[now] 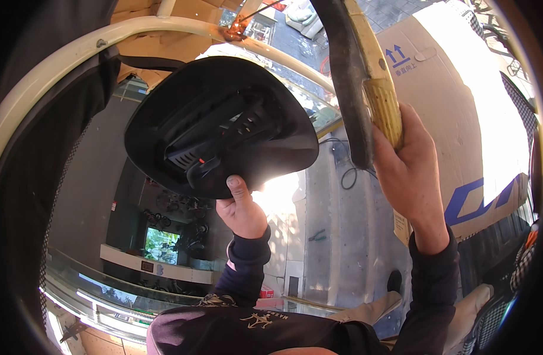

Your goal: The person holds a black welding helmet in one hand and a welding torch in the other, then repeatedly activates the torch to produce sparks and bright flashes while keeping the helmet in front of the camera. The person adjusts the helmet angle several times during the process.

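In front of my chest, my left hand grips the lower edge of a wide black plastic shell, thumb on the near side. It is shaped like a bike saddle or seat. Its hollow side faces me and shows slotted parts and a small red-orange piece; its exact kind is unclear. My right hand, raised at the right, is closed around the ribbed lower end of a yellowed, curved bar. A long black strip runs along the bar's left side. The bar's upper end leaves the view.
A cream metal tube with a rusty patch arches across the top left. Behind my right hand stands a big cardboard box. Pliers and a black cable lie on the floor. A glass-fronted counter is at lower left.
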### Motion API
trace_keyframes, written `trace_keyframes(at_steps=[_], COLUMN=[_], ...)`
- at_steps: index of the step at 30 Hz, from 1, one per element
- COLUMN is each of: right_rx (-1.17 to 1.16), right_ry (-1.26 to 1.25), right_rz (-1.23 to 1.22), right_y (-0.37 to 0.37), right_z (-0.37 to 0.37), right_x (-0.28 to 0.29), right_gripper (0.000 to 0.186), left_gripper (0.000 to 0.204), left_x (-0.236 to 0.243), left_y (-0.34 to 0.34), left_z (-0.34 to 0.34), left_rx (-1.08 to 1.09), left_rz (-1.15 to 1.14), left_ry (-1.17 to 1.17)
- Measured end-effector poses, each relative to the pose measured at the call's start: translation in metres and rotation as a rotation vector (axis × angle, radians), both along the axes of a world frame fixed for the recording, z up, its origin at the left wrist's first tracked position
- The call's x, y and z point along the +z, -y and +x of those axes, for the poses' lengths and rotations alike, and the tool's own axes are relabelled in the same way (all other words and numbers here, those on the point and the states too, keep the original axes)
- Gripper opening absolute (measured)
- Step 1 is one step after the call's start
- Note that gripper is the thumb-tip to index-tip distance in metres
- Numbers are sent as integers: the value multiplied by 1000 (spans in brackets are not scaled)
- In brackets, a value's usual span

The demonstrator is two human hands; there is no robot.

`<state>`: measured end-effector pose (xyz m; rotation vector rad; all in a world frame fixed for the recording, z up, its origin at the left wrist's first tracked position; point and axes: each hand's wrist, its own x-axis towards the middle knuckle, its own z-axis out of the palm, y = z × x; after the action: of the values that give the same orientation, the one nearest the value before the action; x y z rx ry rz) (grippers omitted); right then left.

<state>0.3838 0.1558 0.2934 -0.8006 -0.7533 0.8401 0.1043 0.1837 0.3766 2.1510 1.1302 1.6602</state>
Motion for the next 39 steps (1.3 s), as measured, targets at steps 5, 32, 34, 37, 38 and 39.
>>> trace_keyframes(at_steps=[5,32,34,37,38,39], right_rx=[38,61,54,67,68,61], right_ry=[25,69,64,65,68,71], right_rz=[-48,-52,-50,-45,-52,-53], right_y=[-1,-2,-2,-2,-1,-1], right_z=[3,5,5,5,6,6], right_x=[4,5,5,7,7,7], right_gripper=[34,35,35,35,35,35], left_gripper=[57,57,57,57,57,57], left_x=[-1,-3,-4,-2,-3,-3], left_y=[0,-1,-2,1,0,-1], left_z=[2,0,0,-2,-1,0], left_rx=[17,28,22,26,25,25], left_rz=[4,-1,-5,2,-1,-4], left_ry=[23,20,19,14,19,25])
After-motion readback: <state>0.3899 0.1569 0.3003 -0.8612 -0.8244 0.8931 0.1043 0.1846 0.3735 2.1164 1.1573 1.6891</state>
